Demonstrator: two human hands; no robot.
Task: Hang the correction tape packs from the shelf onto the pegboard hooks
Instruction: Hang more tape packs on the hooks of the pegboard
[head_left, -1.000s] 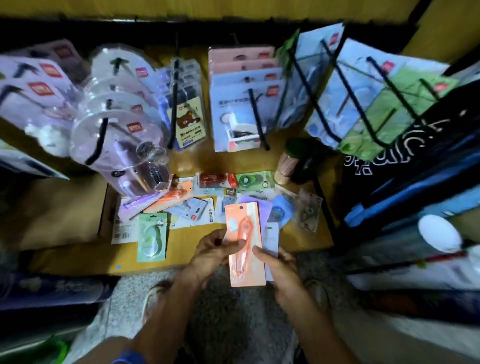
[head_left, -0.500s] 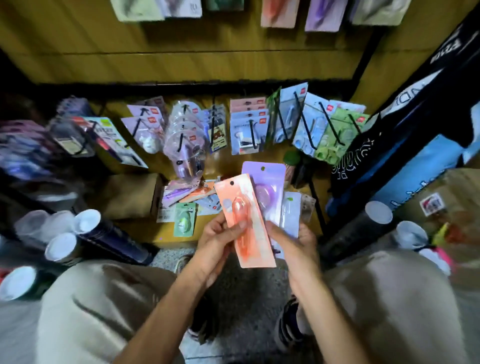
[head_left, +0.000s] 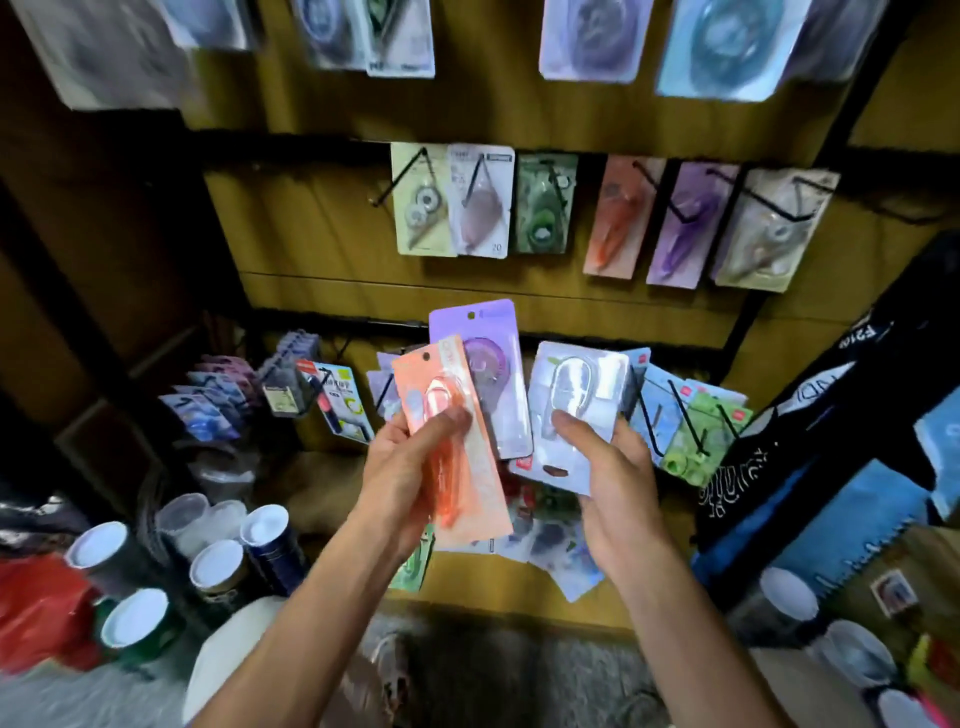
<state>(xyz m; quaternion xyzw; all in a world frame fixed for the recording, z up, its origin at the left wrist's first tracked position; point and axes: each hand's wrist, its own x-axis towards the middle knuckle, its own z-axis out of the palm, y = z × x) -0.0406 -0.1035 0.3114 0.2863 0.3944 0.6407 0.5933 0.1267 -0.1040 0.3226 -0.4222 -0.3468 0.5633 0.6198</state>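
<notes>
My left hand (head_left: 410, 467) grips an orange correction tape pack (head_left: 457, 457), with a purple pack (head_left: 488, 364) fanned out behind it. My right hand (head_left: 608, 467) holds a pale blue-white pack (head_left: 576, 395) by its lower half. Both hands are raised in front of the yellow pegboard (head_left: 332, 234). Above them black hooks carry hung packs: a cream one (head_left: 421, 202), a pink one (head_left: 480, 202), a green one (head_left: 545, 205), an orange one (head_left: 618, 218), a purple one (head_left: 685, 223) and a clear one (head_left: 774, 228). More loose packs (head_left: 550, 540) lie on the shelf below my hands.
Another row of packs (head_left: 592, 36) hangs at the top. Lower hooks hold other stationery at left (head_left: 332, 400) and right (head_left: 691, 431). Rolled tubes with white caps (head_left: 218, 561) stand at the lower left, dark bags (head_left: 831, 441) at the right.
The view has tilted up from the shelf to the pegboard. My hands rose with the packs and separated; the pale pack is now alone in my right hand.
</notes>
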